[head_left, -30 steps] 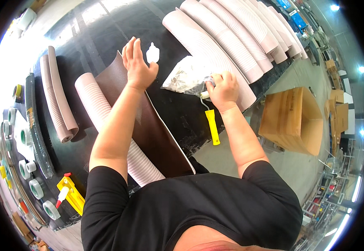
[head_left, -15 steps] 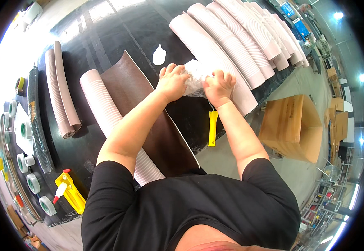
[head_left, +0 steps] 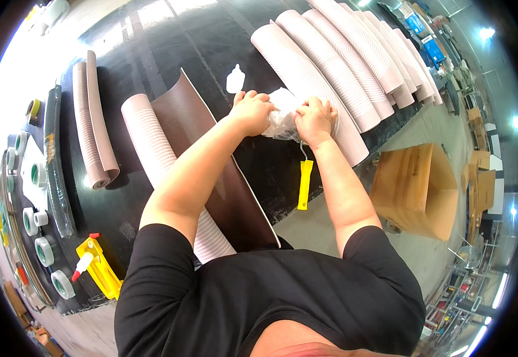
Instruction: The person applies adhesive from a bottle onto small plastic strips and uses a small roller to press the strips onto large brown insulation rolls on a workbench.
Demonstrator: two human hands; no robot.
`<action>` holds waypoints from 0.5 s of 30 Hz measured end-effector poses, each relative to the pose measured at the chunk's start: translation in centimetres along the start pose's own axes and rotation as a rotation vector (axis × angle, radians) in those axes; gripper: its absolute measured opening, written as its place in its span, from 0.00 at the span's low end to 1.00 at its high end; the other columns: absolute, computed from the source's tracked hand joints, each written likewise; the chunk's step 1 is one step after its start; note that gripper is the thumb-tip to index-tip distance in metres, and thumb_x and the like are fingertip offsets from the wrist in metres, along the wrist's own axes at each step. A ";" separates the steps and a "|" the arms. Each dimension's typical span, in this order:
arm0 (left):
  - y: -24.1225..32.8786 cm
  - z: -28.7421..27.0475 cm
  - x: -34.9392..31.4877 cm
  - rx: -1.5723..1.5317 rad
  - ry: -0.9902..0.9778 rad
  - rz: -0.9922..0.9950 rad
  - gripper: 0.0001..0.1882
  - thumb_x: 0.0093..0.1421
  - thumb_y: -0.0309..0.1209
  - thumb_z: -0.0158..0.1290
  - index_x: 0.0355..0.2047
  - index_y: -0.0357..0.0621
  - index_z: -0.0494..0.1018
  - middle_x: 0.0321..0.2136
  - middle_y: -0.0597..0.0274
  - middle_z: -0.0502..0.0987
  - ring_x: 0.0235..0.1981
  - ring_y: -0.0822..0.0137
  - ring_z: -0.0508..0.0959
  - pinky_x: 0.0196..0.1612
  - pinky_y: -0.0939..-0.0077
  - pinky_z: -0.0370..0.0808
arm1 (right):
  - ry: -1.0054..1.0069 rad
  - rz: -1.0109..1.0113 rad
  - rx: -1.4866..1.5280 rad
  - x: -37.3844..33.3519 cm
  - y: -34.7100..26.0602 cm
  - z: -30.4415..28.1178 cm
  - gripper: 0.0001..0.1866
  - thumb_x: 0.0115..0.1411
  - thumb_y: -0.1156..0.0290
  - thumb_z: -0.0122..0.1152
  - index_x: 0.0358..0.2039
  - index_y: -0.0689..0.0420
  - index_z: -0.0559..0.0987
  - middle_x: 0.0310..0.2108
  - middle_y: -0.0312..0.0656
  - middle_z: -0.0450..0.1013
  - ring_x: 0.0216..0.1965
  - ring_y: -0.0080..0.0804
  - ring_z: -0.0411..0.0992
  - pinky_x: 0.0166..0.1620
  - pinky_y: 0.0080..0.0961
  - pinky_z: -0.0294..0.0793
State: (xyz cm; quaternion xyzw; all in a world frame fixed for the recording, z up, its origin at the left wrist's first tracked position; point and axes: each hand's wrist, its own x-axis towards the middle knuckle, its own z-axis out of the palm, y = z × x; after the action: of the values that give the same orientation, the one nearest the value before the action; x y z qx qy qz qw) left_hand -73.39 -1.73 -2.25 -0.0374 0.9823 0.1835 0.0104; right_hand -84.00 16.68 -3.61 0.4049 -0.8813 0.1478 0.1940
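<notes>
My left hand [head_left: 252, 113] and my right hand [head_left: 315, 122] both grip a crumpled clear plastic bag [head_left: 281, 112] with curled fingers. Out from beneath the right hand comes a bent metal wire with a yellow handle [head_left: 305, 184], like a paint roller's; its head is hidden by the plastic and my hands. Just beyond the left hand stands a small white squeeze bottle [head_left: 235, 79]. Under my left forearm lies a partly unrolled pink striped mat [head_left: 146, 128], its dark brown backing [head_left: 241, 202] facing up.
Several pink mat rolls [head_left: 306, 83] lie side by side at the right of the black table [head_left: 152, 53]. At left are a brown-pink roll [head_left: 92, 137], a dark wrapped roll [head_left: 59, 166], tape rolls [head_left: 44, 251] and a yellow tool [head_left: 99, 271]. An open cardboard box [head_left: 402, 184] stands at right.
My hands stay on the plastic bag and have shifted slightly right and down. More of the wire above the yellow handle shows now. The whole view has turned a little.
</notes>
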 end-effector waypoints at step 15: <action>1.5 -9.4 -6.3 -0.366 0.100 -0.053 0.22 0.59 0.35 0.59 0.53 0.42 0.75 0.47 0.56 0.79 0.50 0.60 0.78 0.53 0.66 0.71 | 0.038 0.611 1.379 -2.1 -1.8 -8.8 0.06 0.57 0.75 0.69 0.35 0.59 0.82 0.28 0.37 0.77 0.29 0.24 0.73 0.35 0.21 0.72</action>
State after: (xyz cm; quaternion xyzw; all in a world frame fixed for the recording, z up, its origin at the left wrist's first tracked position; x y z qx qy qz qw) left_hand -67.26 -3.29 7.31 -0.0736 0.9305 0.3565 -0.0408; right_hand -79.41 20.62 3.37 0.1696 -0.6584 0.7202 -0.1377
